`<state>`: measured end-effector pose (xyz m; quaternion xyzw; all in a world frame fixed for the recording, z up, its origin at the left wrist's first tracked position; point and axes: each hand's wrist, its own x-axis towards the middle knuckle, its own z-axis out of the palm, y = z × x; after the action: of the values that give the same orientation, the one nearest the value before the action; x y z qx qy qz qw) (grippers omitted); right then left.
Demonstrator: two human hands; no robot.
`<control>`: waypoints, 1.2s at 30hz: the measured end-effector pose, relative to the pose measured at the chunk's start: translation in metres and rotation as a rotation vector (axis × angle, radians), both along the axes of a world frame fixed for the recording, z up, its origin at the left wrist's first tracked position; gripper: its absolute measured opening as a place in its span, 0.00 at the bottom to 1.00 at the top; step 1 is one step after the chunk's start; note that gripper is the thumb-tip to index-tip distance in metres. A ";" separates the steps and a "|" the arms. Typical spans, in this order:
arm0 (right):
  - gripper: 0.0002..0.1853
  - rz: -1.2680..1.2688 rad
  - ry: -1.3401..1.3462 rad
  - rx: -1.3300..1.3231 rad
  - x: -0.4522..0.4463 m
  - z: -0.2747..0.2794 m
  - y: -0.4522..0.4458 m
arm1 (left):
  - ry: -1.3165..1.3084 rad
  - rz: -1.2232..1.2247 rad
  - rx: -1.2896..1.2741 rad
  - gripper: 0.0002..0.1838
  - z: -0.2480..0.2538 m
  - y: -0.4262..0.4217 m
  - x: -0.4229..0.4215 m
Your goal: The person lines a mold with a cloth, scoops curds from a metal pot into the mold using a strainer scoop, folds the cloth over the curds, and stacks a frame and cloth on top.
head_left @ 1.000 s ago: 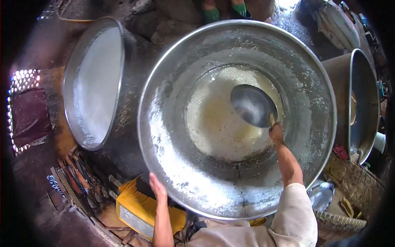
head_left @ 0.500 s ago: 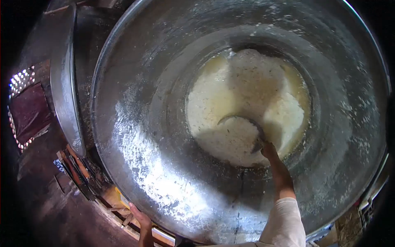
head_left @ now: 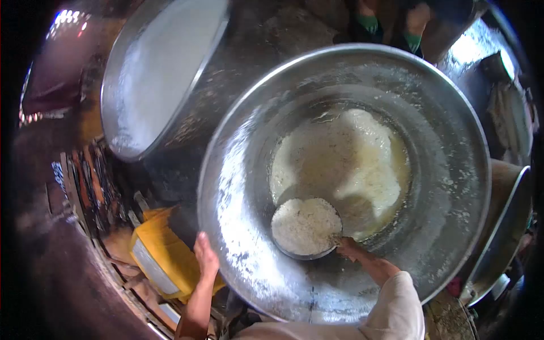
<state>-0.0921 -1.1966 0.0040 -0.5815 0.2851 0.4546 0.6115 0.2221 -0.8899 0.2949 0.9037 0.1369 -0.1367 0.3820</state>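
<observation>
A large, wide metal vat (head_left: 453, 249) fills the middle of the view, with a white, lumpy, curd-like mass (head_left: 362, 147) and yellowish liquid at its bottom. My right hand (head_left: 352, 249) is closed on the near right edge of a round metal scoop (head_left: 317, 256). White lumpy stuff (head_left: 306, 225) fills the scoop, which is held above the mass toward the near side. Whether the scoop has a handle is hidden by my fingers. At the vat's left rim, my left hand (head_left: 206, 258) is stretched out, fingers extended, against or right beside the outer edge.
Another big metal vat (head_left: 164, 73) with white liquid stands at upper left. A yellow container (head_left: 164, 255) sits left of my left arm, near stacked wood (head_left: 93, 181). Another person's feet (head_left: 419, 20) show beyond the vat. A metal basin (head_left: 501, 232) leans at the right.
The scoop has come up out of the white mass, full, and moved toward me and left with my right hand. My view has shifted, showing more around the vat. My left hand stays by the rim.
</observation>
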 end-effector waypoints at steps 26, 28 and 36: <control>0.12 0.562 -0.333 -0.256 0.112 0.519 0.062 | -0.237 0.807 -0.710 0.20 0.105 0.341 -0.319; 0.18 0.399 -0.229 -0.077 0.122 0.522 0.094 | -0.294 0.859 -0.713 0.19 0.112 0.325 -0.355; 0.05 0.581 -0.152 0.089 0.130 0.473 0.256 | -0.444 1.099 -0.675 0.20 0.243 0.166 -0.418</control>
<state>0.0377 -0.9408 0.4771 -0.6436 0.0400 0.5780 0.5002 -0.1955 -0.7235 0.5378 0.5408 0.4443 0.2305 0.6761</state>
